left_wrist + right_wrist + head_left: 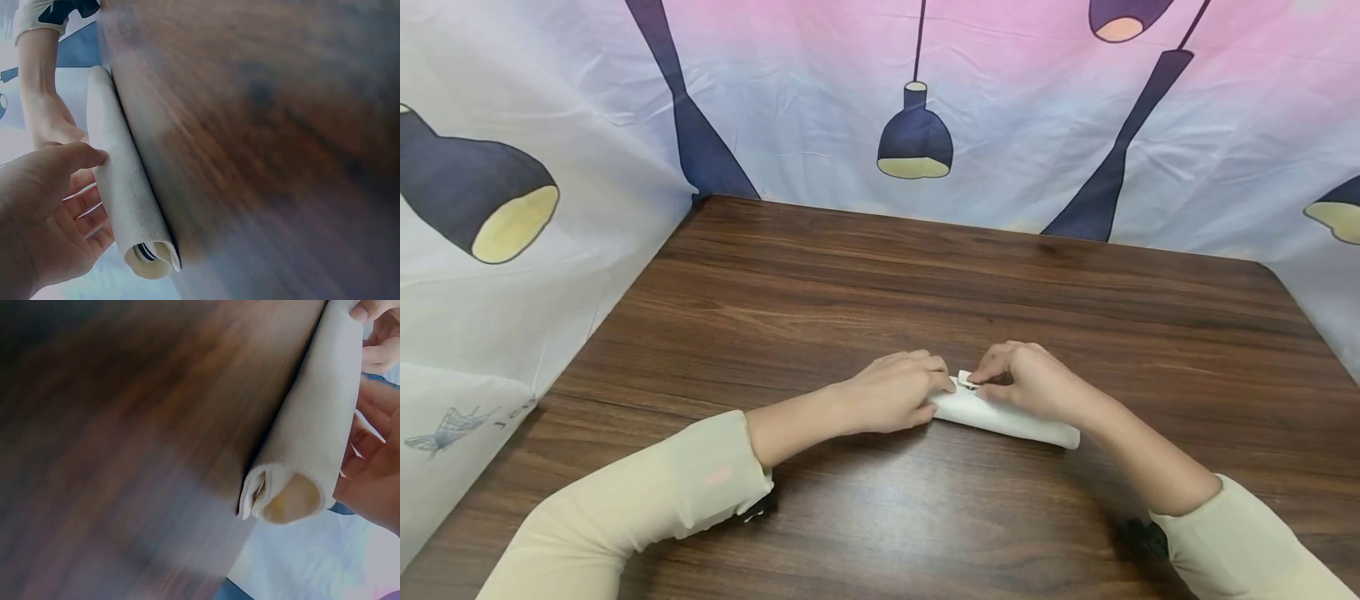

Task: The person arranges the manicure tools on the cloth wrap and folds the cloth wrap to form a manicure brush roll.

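A cream-white cloth roll (1015, 423) lies on the table in front of the person. Its end in the left wrist view shows coiled layers with dark stripes inside; the other end of the roll (312, 425), in the right wrist view, is a wide hollow loop. The left hand (891, 392) holds the roll's left part, its thumb on the near side and fingers over the far side. Above the roll's top, the right hand (1033, 383) pinches a small white tab (966, 379) between thumb and fingers. How the tab joins the roll cannot be made out.
The dark wood-grain table (820, 283) extends around the roll. A cloth backdrop (820, 108) printed with hanging lamps stands along its back and sides. Light sleeves (662, 483) cover both forearms, with dark wrist gear partly visible beneath the cuffs.
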`<control>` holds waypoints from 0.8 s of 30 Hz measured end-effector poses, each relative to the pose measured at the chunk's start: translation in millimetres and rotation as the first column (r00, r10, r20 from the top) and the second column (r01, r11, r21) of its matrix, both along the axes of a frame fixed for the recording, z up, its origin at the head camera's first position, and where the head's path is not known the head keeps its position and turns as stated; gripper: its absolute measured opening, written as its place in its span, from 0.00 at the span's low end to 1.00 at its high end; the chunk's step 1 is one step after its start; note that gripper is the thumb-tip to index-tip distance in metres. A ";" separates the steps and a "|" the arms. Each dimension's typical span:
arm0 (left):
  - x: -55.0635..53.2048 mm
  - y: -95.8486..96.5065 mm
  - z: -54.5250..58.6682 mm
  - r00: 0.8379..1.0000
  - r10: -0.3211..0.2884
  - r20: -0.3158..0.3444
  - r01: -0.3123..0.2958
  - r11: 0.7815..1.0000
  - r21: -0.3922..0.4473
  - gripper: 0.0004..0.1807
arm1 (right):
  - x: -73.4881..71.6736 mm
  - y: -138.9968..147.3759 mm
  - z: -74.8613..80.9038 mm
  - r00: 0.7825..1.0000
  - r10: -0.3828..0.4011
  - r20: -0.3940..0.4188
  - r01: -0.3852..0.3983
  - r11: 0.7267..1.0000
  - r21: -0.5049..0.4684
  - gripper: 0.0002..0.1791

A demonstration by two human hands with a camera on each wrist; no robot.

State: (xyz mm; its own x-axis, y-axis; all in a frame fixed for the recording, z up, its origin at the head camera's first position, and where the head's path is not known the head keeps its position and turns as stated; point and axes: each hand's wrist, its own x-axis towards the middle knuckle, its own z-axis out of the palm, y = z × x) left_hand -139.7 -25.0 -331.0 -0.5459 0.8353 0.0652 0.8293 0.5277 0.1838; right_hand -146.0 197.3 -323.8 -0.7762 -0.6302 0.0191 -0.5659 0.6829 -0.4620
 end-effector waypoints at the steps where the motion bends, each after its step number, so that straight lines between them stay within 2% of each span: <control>1: 0.0 0.0 0.0 1.000 0.000 0.002 0.000 1.000 -0.002 0.17 | 1.2 0.2 -0.2 1.000 0.003 0.008 -0.003 1.000 0.002 0.12; 5: 0.8 0.4 -0.1 1.000 0.010 0.011 -0.010 1.000 -0.016 0.17 | 5.4 0.2 -3.3 1.000 0.005 0.022 -0.005 1.000 -0.026 0.18; 9: 2.3 0.9 0.8 0.999 0.022 0.027 -0.021 1.000 -0.021 0.16 | 6.7 -0.4 -6.8 1.000 0.002 0.011 -0.002 0.999 -0.044 0.18; 15: 2.7 1.6 0.1 0.999 0.019 0.032 -0.018 1.000 -0.022 0.16 | 8.1 0.6 -8.2 1.000 0.023 0.001 -0.023 1.000 -0.003 0.17; 24: 1.0 0.3 -0.7 0.999 0.028 0.036 -0.027 0.999 -0.026 0.16 | 6.3 -0.9 -5.3 0.994 0.084 -0.071 -0.080 0.995 0.060 0.15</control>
